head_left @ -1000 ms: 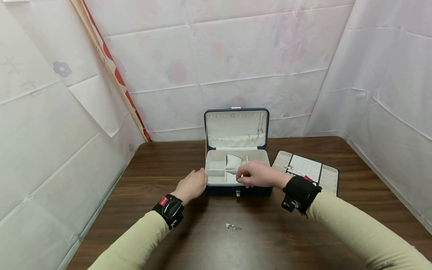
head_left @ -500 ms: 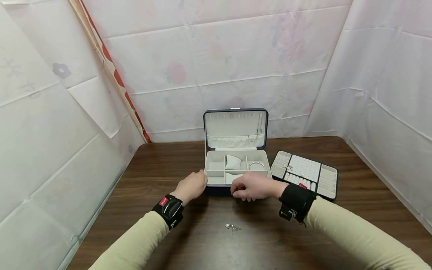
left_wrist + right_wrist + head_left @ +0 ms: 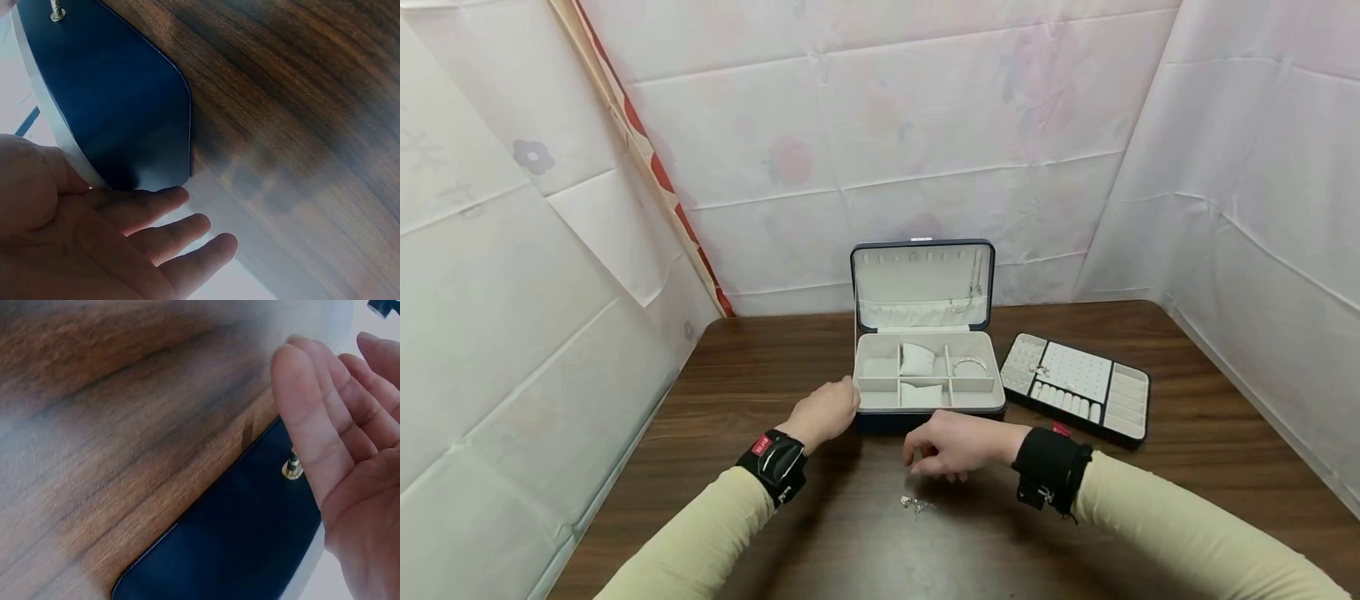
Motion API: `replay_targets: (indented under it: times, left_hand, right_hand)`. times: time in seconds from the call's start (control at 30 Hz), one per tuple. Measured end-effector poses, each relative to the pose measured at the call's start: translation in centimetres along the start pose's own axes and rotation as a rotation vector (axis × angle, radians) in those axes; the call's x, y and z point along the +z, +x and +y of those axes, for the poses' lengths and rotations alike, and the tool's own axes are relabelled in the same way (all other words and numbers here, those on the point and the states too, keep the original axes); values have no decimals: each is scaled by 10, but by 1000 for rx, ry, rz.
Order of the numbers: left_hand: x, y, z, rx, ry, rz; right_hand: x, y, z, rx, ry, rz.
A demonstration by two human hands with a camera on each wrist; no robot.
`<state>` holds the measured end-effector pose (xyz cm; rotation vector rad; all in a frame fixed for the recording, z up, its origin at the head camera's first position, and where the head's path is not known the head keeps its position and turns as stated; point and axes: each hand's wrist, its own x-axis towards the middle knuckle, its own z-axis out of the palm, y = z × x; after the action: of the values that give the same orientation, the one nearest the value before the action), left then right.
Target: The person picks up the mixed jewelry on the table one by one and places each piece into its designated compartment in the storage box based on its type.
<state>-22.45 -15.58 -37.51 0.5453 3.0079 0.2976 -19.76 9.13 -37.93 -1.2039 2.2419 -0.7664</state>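
Note:
A navy jewelry box [image 3: 891,422] stands with its lid raised, its cream inside divided into compartments. My left hand [image 3: 822,413] rests at the box's front left corner; in the left wrist view its fingers [image 3: 175,240] stretch loosely past the box's side [image 3: 125,94]. My right hand [image 3: 958,443] hovers in front of the box, fingers bent loosely and nothing visible between them. In the right wrist view that hand [image 3: 350,419] overlaps the box front beside the gold clasp [image 3: 292,469]. Just nearer than the right fingertips lies a small heap of silver jewelry [image 3: 915,504] on the table.
Right of the box lies a lift-out jewelry tray [image 3: 1124,435] with ring rolls [image 3: 1066,402] and small pieces in it. Two white cushions [image 3: 917,360] and a bracelet [image 3: 972,363] sit in the box. Necklaces [image 3: 976,275] hang inside the lid. White sheeting [image 3: 880,158] surrounds the wooden table [image 3: 760,358].
My right hand has come out from over the front compartments, moving toward me and down toward the silver heap, uncovering the bracelet and front compartments. My left hand has stayed at the box corner.

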Motion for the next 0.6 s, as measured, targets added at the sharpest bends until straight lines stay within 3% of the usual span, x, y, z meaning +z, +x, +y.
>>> replay_targets:
  times: [0.13, 0.33, 0.6]
  left_hand:
    - [-3, 1, 1, -49, -37, -22]
    - [-6, 2, 3, -69, -43, -57]
    - [-7, 1, 3, -74, -41, -78]
  right_hand:
    - [5, 2, 1, -35, -69, -40]
    - [12, 6, 0, -76, -180, -69]
    - [20, 12, 0, -125, -223, -75]
